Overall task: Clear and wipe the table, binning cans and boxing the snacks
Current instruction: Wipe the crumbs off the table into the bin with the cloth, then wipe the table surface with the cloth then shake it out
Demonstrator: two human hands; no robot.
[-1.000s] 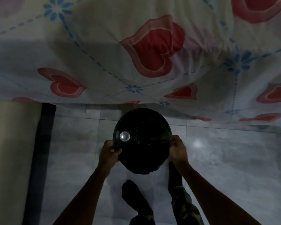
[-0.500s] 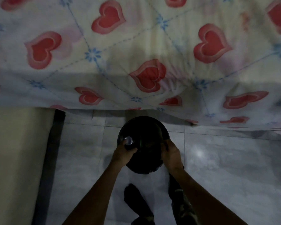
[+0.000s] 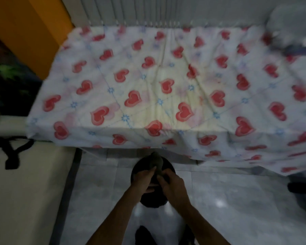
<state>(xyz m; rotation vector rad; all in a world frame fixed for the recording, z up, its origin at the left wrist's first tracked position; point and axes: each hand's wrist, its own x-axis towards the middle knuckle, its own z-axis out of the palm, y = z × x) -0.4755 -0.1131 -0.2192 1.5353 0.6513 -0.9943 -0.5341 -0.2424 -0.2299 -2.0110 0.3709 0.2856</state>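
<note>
Left side: green plant (image 3: 0, 71), orange panel (image 3: 30, 32), cream mat (image 3: 25, 191) w/ black marks.

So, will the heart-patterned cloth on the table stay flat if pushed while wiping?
Probably not: the heart-patterned cloth looks soft and floppy, creased on top and hanging over the front edge. It would likely bunch or slide.

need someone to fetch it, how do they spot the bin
Start at the big heart-print tablecloth. On the tiled floor below its near edge stands the bin. It is the only round black thing, grey bag bunched on top.
</note>
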